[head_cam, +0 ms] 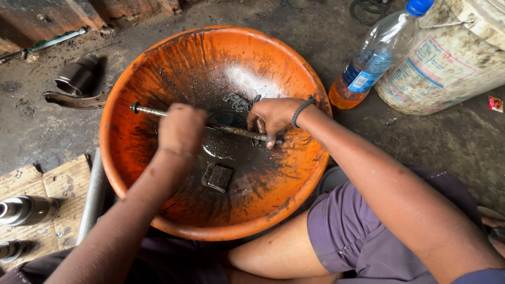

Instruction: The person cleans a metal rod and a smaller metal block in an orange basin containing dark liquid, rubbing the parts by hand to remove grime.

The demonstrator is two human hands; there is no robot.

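Head view: hands at work over a large orange basin (pixel 158 68) that sits on a grimy floor (pixel 42 121), between the person's knees.
Basin: round and plastic, its inside smeared black with oil, with a small pool of dark liquid at the bottom just below both hands.
Rod: a long thin metal rod (pixel 226 128) lies across the basin, running from a knobbed end left of the left hand to a tip under the right hand.
Left hand: the left hand (pixel 181 130) is curled into a closed fist around the rod's middle, its back turned to the camera.
Right hand: the right hand (pixel 273 118) is closed on the rod's right end, fingers (pixel 261 126) bent down over it; a dark band (pixel 302 110) circles its wrist.
Block: a small dark rectangular block (pixel 216 177) lies in the basin just below and between the two hands, apart from the rod.
Bottle: a clear plastic bottle (pixel 376 52) with a blue cap and amber liquid at its base stands beyond the right hand, touching the basin's rim.
Bucket: a dirty white bucket (pixel 447 68) stands just beside the bottle, farther right.
Metal parts: a dark metal cylinder (pixel 79 76) and a curved metal piece (pixel 76 100) lie on the floor well left of the left hand.
Boards: wooden boards (pixel 63 184) lie below-left of the left hand, carrying two shiny metal cylinders (pixel 26 210).
Clothing: purple shorts (pixel 357 226) cover the thigh under the right forearm.
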